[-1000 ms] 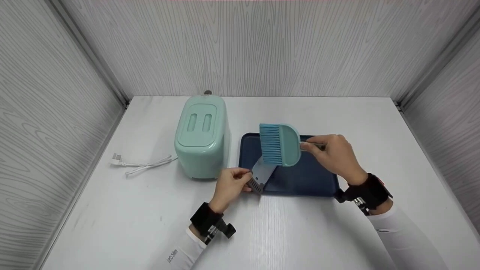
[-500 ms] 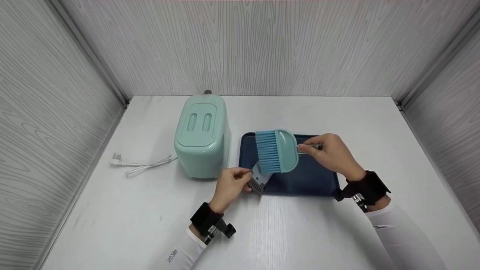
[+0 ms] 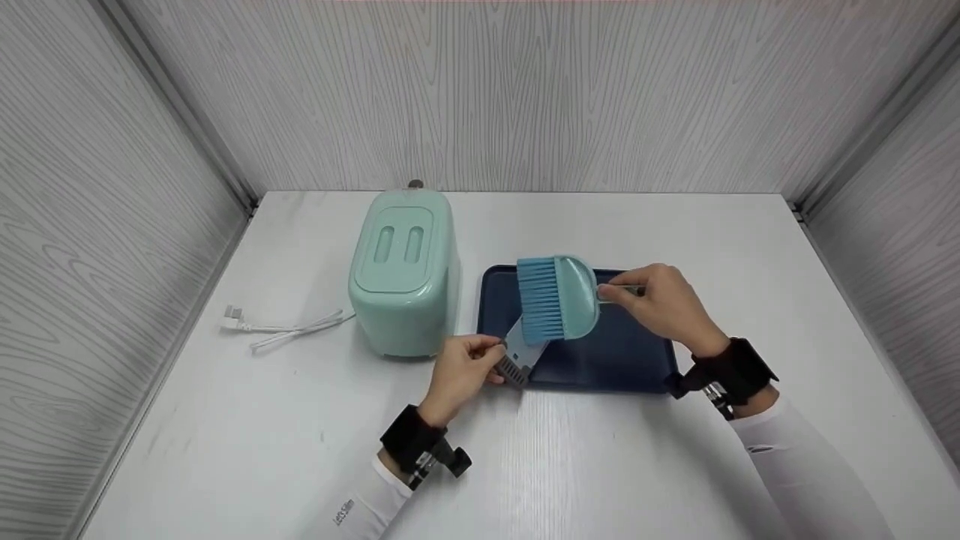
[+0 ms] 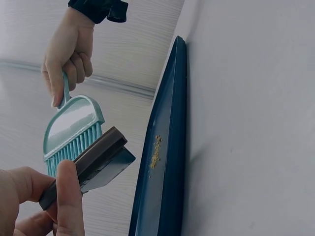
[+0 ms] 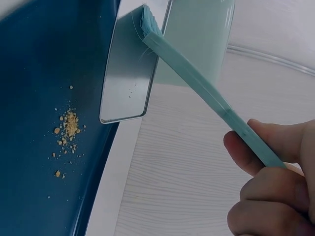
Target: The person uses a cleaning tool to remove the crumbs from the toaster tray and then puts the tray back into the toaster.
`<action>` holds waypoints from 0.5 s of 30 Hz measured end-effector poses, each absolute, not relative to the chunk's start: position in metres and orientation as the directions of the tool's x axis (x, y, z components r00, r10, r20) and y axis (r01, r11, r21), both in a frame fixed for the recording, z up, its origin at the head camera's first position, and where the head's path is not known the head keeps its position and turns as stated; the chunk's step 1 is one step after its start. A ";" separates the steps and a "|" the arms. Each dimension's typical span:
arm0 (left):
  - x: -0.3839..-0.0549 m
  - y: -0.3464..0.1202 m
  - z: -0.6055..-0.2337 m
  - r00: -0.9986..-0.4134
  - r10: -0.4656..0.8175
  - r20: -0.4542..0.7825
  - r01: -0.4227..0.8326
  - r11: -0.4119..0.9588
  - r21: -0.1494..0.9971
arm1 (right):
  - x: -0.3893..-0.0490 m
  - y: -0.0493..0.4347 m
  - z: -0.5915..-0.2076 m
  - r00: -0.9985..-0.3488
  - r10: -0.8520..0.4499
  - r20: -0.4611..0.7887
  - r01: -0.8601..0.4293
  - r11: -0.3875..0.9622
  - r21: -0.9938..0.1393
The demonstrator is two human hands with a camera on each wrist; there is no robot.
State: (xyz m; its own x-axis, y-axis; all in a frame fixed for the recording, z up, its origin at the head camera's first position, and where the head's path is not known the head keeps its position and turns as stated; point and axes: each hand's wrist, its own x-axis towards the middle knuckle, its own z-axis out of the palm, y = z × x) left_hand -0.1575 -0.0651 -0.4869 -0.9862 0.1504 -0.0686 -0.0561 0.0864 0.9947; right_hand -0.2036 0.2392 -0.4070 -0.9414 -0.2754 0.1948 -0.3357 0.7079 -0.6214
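My left hand (image 3: 459, 375) pinches the dark grey slotted end of a metal crumb tray (image 3: 522, 349), tilted over the near left part of a navy tray (image 3: 611, 360). In my right hand (image 3: 671, 309) is the thin handle of a mint-green hand brush (image 3: 577, 298). Its blue bristles (image 3: 540, 300) lie across the crumb tray's metal surface. In the right wrist view, the bristle tips bend against the shiny crumb tray (image 5: 129, 83), which has a few tiny specks on it. Below, yellow-brown crumbs (image 5: 70, 125) are scattered on the navy tray (image 5: 34, 162).
A mint-green toaster (image 3: 401, 277) stands left of the navy tray, close to my left hand. Its white cord with plug (image 3: 292, 330) lies on the white table (image 3: 247, 442) farther left. Grey wood-grain panels (image 3: 517, 97) rise at the back and both sides.
The brush has swept toward my left hand along the crumb tray, then back slightly away from it. My left hand and the crumb tray have stayed in place.
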 end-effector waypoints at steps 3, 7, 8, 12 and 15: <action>-0.158 -0.065 -0.487 -0.986 0.154 -0.064 -0.051 0.087 0.995 | -0.207 0.242 -0.409 -0.943 -0.263 0.204 -0.332 0.714 -0.617; -0.157 -0.066 -0.487 -0.986 0.156 -0.056 -0.043 0.088 0.995 | -0.210 0.245 -0.411 -0.944 -0.244 0.223 -0.331 0.729 -0.599; -0.157 -0.066 -0.487 -0.986 0.156 -0.056 -0.043 0.088 0.995 | -0.211 0.246 -0.412 -0.944 -0.239 0.227 -0.329 0.734 -0.595; -0.157 -0.066 -0.488 -0.986 0.158 -0.053 -0.039 0.091 0.995 | -0.212 0.249 -0.413 -0.950 -0.209 0.232 -0.308 0.755 -0.579; -0.157 -0.065 -0.488 -0.985 0.164 -0.049 -0.033 0.095 0.995 | -0.212 0.251 -0.414 -0.955 -0.181 0.236 -0.286 0.775 -0.563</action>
State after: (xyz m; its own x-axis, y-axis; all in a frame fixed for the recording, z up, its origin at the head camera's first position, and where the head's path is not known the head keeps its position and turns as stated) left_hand -0.1568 -0.0655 -0.4876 -0.9853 0.1635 -0.0485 -0.0333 0.0948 0.9949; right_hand -0.2123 0.2507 -0.4142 -0.9547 -0.1812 0.2359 -0.2863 0.7753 -0.5630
